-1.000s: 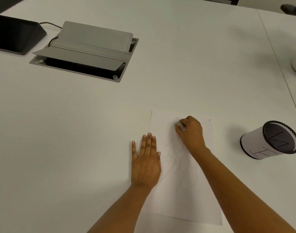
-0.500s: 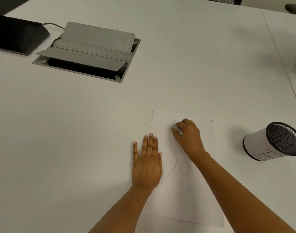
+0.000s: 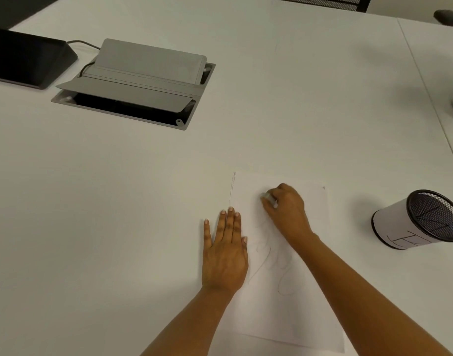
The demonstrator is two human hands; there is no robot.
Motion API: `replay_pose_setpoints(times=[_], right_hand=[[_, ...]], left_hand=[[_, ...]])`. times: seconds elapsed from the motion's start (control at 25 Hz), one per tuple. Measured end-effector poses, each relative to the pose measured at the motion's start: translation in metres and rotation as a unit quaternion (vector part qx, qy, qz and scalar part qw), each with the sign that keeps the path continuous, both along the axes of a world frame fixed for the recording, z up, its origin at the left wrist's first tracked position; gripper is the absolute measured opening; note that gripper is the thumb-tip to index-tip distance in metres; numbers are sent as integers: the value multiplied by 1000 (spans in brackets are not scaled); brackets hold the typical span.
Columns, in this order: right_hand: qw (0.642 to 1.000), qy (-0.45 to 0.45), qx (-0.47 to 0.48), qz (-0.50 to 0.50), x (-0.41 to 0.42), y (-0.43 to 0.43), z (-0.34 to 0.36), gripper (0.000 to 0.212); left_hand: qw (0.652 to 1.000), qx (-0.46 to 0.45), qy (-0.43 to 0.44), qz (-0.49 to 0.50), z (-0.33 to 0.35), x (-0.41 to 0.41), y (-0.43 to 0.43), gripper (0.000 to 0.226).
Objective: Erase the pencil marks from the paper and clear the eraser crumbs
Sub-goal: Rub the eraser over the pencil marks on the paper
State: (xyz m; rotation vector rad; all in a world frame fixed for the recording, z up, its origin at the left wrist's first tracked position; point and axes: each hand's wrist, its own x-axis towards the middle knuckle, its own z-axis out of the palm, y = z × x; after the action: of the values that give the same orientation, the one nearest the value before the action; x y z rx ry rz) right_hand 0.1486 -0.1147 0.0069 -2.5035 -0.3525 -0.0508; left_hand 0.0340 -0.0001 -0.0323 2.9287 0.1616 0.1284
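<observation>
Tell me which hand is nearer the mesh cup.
Right. The right hand, gripping the eraser, is on the paper left of the cup; the left hand lies flat farther left, at the paper's edge.

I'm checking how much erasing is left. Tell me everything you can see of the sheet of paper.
The paper is a plain white sheet lying flat on the white table. Faint looping pencil lines show near its middle. The left hand presses flat on its left edge; the right hand holds an eraser against its upper part. No crumbs can be made out.
</observation>
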Motion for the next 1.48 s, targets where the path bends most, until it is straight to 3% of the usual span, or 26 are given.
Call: replay_pose_setpoints(times=[0.16,0.36,0.52,0.76,1.04,1.28,1.48], right_hand=[[998,3,11,-66,11,3,2,21],[999,19,16,33,-20,7,-2,23],[999,20,18,-40,-9,-10,3,21],[997,41,12,69,-61,12,-3,16],[999,33,18,-36,-34,-3,-1,14],[997,24,-1,71,-70,3,-3,9],[1000,16,-10,-11,-31,-16,-1,19]], left_hand=[[1000,-2,-1,1,-1,0,0,56],[1000,6,-10,1,-2,0,-1,53],[1000,10,-14,2,0,1,-1,52],[1000,29,-1,-3,0,1,-1,54],[1000,18,-12,0,1,1,-1,53],[1000,19,-7,1,-2,1,-1,53],[1000,22,-19,1,0,0,0,54]])
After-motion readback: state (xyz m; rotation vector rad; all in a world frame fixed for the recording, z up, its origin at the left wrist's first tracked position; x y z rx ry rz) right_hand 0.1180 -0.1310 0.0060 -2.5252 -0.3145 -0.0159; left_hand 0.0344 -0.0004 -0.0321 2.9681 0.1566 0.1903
